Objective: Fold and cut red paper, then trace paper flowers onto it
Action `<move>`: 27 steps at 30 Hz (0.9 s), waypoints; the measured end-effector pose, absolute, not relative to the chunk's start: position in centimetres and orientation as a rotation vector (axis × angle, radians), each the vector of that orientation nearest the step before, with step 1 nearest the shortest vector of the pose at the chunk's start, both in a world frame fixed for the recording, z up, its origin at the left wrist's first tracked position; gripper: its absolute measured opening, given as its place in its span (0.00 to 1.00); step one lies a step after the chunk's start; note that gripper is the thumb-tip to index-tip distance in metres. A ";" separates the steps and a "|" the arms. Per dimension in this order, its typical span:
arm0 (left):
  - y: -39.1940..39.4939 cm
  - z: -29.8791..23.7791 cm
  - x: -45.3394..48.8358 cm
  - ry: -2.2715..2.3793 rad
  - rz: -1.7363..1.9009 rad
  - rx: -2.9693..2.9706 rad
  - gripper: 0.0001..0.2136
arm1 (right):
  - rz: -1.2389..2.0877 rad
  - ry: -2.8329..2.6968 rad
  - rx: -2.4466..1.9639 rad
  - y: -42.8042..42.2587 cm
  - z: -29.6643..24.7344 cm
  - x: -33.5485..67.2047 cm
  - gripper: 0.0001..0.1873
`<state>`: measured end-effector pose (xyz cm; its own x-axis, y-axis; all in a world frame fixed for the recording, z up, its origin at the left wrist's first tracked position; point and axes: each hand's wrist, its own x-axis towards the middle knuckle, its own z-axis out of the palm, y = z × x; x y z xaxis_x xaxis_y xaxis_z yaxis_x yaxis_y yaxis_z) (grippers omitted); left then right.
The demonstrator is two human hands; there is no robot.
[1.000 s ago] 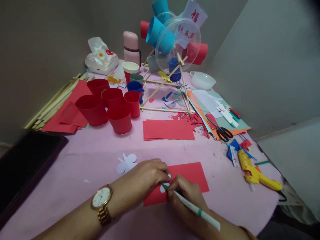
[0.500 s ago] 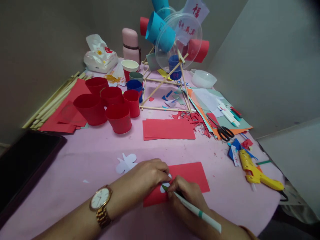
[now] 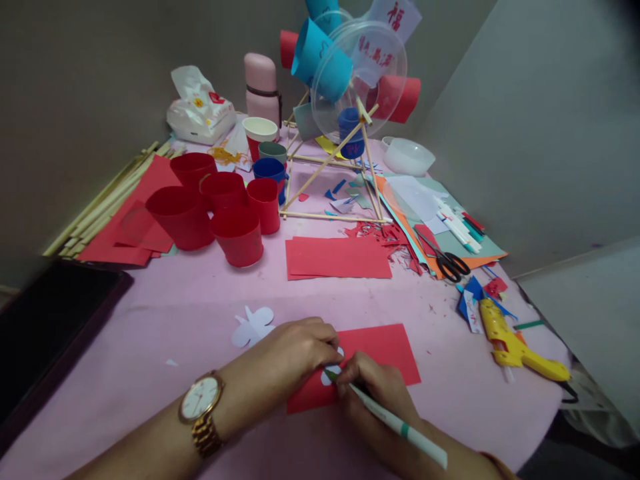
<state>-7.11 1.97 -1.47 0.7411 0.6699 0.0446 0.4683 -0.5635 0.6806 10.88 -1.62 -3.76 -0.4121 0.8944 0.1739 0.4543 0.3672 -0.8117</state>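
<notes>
My left hand (image 3: pixel 295 350), with a gold watch on its wrist, presses its curled fingers down on a small white paper cut-out (image 3: pixel 331 375) that lies on a red paper sheet (image 3: pixel 380 350). My right hand (image 3: pixel 373 393) grips a white pen with a green band (image 3: pixel 400 428). Its tip touches the edge of the white cut-out. A second white flower-shaped cut-out (image 3: pixel 253 325) lies on the pink tablecloth just left of my left hand.
Red paper cups (image 3: pixel 220 213) and another red sheet (image 3: pixel 337 258) lie further back, with a stick-and-cup wheel model (image 3: pixel 345 73) behind. Scissors (image 3: pixel 445 261), pens and a yellow glue gun (image 3: pixel 515 343) sit at right. A dark tablet (image 3: pixel 50 320) and wooden sticks (image 3: pixel 100 203) lie at left.
Both hands stay almost still on the red sheet. The pen's tail end has shifted slightly lower and to the right.
</notes>
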 end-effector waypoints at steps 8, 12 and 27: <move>1.8 -1.3 -7.2 0.851 0.395 2.262 0.08 | 0.911 -2.045 -1.139 -1.5 -3.8 10.9 0.07; 1.8 -1.3 -7.2 0.850 0.402 2.269 0.08 | 0.866 -2.044 -1.111 -1.5 -3.5 10.7 0.08; 1.8 -1.4 -7.2 0.852 0.388 2.249 0.06 | 0.937 -2.028 -1.123 -1.7 -3.7 10.7 0.08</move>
